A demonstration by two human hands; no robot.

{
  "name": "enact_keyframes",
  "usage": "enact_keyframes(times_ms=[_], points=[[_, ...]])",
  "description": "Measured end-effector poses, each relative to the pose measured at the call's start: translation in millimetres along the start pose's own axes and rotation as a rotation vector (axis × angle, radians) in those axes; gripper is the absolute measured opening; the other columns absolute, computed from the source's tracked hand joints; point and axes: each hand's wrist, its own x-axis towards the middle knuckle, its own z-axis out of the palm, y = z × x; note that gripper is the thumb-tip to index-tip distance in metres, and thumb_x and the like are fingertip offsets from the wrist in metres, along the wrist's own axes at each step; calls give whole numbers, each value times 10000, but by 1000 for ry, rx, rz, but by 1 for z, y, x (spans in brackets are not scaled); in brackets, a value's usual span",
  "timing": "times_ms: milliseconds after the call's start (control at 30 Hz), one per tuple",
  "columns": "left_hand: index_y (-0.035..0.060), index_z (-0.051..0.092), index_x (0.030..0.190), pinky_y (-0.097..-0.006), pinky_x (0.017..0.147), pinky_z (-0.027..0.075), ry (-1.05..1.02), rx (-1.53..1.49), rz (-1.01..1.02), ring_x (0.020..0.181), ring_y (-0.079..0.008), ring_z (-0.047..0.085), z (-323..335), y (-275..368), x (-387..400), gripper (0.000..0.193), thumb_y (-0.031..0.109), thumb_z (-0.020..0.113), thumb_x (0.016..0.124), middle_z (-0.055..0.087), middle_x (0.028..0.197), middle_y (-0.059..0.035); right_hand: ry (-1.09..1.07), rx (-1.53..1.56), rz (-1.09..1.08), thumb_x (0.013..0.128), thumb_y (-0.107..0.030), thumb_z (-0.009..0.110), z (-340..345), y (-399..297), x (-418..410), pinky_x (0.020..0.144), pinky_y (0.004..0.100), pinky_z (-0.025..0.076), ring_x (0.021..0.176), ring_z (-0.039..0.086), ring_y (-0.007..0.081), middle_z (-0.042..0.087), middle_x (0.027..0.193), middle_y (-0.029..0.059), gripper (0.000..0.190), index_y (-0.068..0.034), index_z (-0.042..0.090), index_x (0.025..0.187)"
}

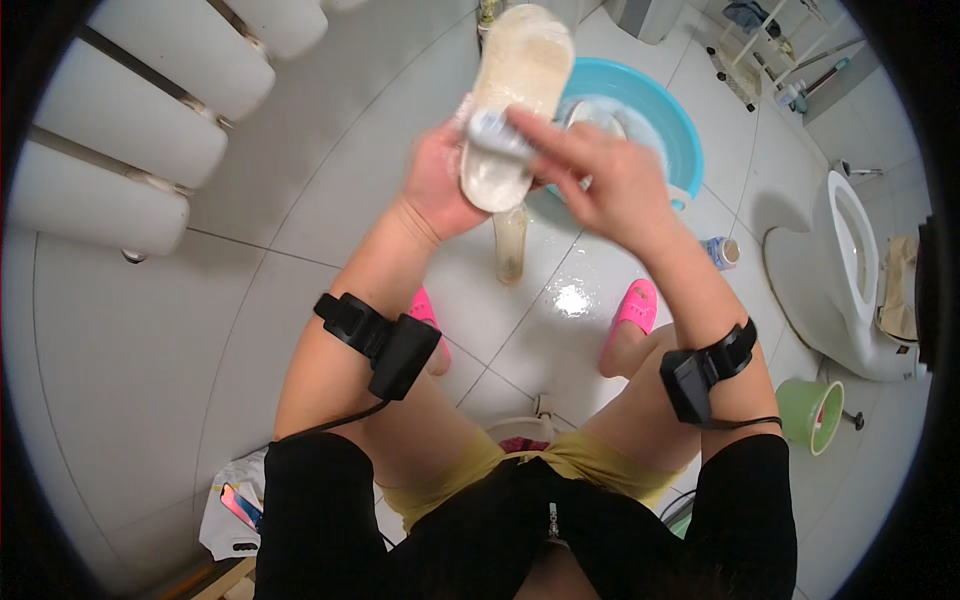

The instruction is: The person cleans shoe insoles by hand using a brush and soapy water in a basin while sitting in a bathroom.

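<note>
My left hand (444,174) grips a cream-coloured slipper (525,56) from beneath, sole or footbed facing up and wet. Pressed against the slipper's narrower half is a small white-and-blue scrubbing brush (495,135), blurred, in my right hand (600,165). Just behind that hand, a light blue plastic basin (686,139) holds sudsy water. A pale shoe-like object (600,116) sits partly in the foam. Below the slipper, a beige elongated object (510,251) rests on the wet floor, its upper end hidden.
A small jar (723,253) stands on the tiled floor right of the basin. Further right are a white toilet (795,285) and a green bucket (806,412). A white radiator (127,142) lines the left. My feet wear pink slippers (637,304). A white bag (225,517) lies lower left.
</note>
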Motion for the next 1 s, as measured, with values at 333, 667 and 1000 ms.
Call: enact_keyframes(times_ms=[333,667,1000], points=[[135,404,1457,-581,1071,399,-63,121,-9,1159,-319,579,-1,-3,-2,544,451,268,1035,531,1366,-145,-1,31,46,866,-257,671,1,-7,2,528,378,489,630,626,265,606,734,60,512,-338,562,1359],[149,386,1472,-584,1097,370,-63,103,-79,1091,-315,597,-8,-3,-8,562,481,313,1025,483,1429,-107,53,102,147,887,-223,647,-2,-2,6,585,360,502,689,654,246,675,803,67,462,-285,593,1341],[125,371,1480,-642,1111,302,96,162,-50,957,-305,592,8,-6,-13,568,474,316,1036,508,1391,-107,31,99,254,908,-235,639,3,-8,4,601,315,485,655,635,164,694,805,43,468,-289,576,1369]])
